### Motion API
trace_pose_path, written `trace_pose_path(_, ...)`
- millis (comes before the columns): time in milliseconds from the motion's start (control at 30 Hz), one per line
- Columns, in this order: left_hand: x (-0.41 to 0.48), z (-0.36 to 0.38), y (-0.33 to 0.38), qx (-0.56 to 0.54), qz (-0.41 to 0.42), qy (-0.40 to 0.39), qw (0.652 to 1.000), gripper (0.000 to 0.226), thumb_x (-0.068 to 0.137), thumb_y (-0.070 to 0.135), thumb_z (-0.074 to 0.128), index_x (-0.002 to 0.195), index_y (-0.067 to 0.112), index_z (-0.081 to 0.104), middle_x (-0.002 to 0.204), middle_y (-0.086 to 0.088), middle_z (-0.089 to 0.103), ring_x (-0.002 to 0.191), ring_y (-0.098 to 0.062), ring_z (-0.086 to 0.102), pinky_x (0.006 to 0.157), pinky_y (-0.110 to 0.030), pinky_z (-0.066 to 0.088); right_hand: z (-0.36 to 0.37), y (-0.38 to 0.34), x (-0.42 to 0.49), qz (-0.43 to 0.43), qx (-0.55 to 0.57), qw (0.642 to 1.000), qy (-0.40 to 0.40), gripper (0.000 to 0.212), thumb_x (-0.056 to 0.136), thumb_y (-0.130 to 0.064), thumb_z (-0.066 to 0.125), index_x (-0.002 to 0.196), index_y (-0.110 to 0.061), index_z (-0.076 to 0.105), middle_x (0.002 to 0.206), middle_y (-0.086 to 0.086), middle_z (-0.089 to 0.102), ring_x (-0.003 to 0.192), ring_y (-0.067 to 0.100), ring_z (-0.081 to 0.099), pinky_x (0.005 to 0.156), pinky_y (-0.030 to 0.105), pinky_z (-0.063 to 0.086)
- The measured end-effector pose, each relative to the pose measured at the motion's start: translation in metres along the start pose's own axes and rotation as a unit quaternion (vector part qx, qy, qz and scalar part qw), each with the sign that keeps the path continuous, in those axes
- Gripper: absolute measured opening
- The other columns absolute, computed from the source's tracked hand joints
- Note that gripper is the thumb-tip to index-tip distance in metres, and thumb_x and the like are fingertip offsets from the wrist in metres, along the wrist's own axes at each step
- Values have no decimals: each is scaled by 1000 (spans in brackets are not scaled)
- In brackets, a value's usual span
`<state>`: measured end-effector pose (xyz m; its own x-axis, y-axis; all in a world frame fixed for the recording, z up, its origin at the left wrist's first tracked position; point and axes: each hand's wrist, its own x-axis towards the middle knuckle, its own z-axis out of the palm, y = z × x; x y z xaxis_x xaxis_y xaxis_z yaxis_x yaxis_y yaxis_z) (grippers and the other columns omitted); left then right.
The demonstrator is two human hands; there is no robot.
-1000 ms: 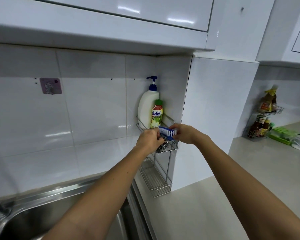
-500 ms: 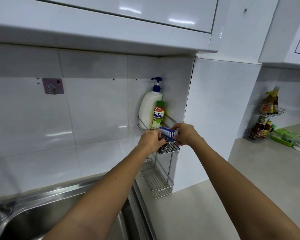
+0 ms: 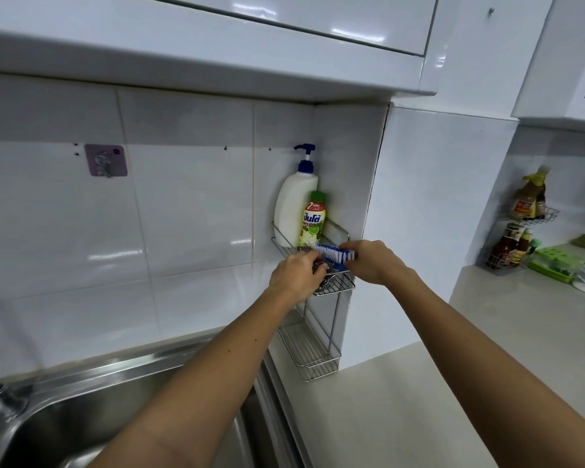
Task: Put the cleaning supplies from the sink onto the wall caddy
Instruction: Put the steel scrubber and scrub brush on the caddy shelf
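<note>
A blue brush (image 3: pixel 335 255) is held over the caddy's (image 3: pixel 338 288) top shelf by the right hand (image 3: pixel 372 261). Steel wool (image 3: pixel 318 266) is gripped by the left hand (image 3: pixel 296 275). Two bottles (image 3: pixel 301 211) are stood behind.

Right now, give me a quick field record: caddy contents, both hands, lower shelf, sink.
caddy: wire wall caddy, two tiers, in the tiled corner
top tier: pump bottle and green-capped bottle, both upright at the back; steel scourer and brush at the front
left hand: on the scourer
right hand: gripping the brush's right end
lower shelf: nothing seen on it
sink: visible part holds no supplies; rest hidden by the arms
</note>
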<state>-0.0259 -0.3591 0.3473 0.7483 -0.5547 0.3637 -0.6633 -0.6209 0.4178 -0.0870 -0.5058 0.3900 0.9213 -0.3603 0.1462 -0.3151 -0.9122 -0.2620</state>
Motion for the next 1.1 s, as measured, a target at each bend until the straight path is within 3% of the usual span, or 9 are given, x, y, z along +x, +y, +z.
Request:
trace_pose_path(167, -4, -5, 0, 11, 10, -14, 1000, 38, 101, 33, 37, 130, 17, 55, 127, -10, 61, 111, -30, 58, 88, -36, 49, 4, -6, -14, 3, -44, 997, 64, 41, 93, -20, 41, 131, -22, 53, 129, 13, 57, 111, 33, 57, 86, 41, 51)
trace_pose_path(300, -9, -8, -3, 15, 21, -46, 999, 44, 102, 30, 32, 143, 18, 42, 147, -6, 46, 127, -29, 50, 102, -40, 44, 18, -8, -26, -39, -127, 986, 97, 43, 94, -16, 40, 137, -16, 43, 136, 6, 52, 116, 31, 55, 82, 42, 51)
trace_pose_path(400, -15, -12, -8, 20, 9, -53, 998, 51, 102, 31, 30, 151, 17, 26, 160, -4, 25, 142, -27, 35, 112, -40, 35, 28, -12, -33, -45, -135, 978, 149, 51, 93, -13, 41, 144, -11, 36, 147, 7, 45, 132, 28, 45, 94, 41, 47)
trace_pose_path(500, -27, -19, -21, 32, 0, -26, 999, 54, 102, 29, 31, 153, 13, 20, 161, -6, 19, 146, -25, 27, 117, -39, 28, 44, -29, -43, -89, -127, 961, 227, 55, 87, -14, 34, 140, -4, 44, 144, 14, 49, 137, 31, 42, 105, 45, 41)
trace_pose_path(567, -39, -21, -34, 41, -4, -12, 999, 55, 102, 26, 31, 153, 12, 17, 161, -7, 18, 148, -23, 21, 119, -40, 22, 61, -46, -53, -104, -116, 960, 231, 57, 83, -14, 37, 139, -3, 46, 143, 14, 49, 137, 33, 41, 108, 51, 37)
trace_pose_path(700, -71, -16, -71, 72, -39, -2, 997, 58, 102, 25, 29, 154, 11, 9, 163, -6, 9, 151, -20, 10, 124, -40, 11, 104, -81, -70, -124, -106, 965, 203, 61, 79, -12, 49, 140, -2, 44, 146, 14, 46, 139, 32, 38, 110, 54, 30)
trace_pose_path(833, -118, -6, -115, 108, -91, -32, 989, 59, 103, 28, 26, 154, 12, 3, 164, -6, 3, 152, -20, 5, 124, -41, 7, 155, -105, -86, -142, -71, 984, 81, 60, 96, -27, 23, 151, -7, 12, 160, 10, 10, 149, 28, 4, 120, 46, 4)
trace_pose_path(1000, -181, 9, -171, 135, -157, -95, 974, 59, 102, 27, 27, 154, 8, 7, 163, -8, 8, 151, -22, 8, 123, -41, 9, 220, -135, -109, -163, -51, 985, -6, 64, 96, -18, 35, 152, -9, 7, 162, 7, 5, 150, 23, -2, 120, 44, 1)
trace_pose_path(1100, -222, 16, -203, 144, -206, -134, 959, 59, 102, 27, 27, 154, 8, 7, 163, -7, 8, 151, -20, 9, 121, -41, 11, 258, -151, -126, -182, -38, 981, -59, 68, 95, -21, 39, 152, -8, 5, 162, 7, 4, 150, 23, -2, 120, 43, 2)
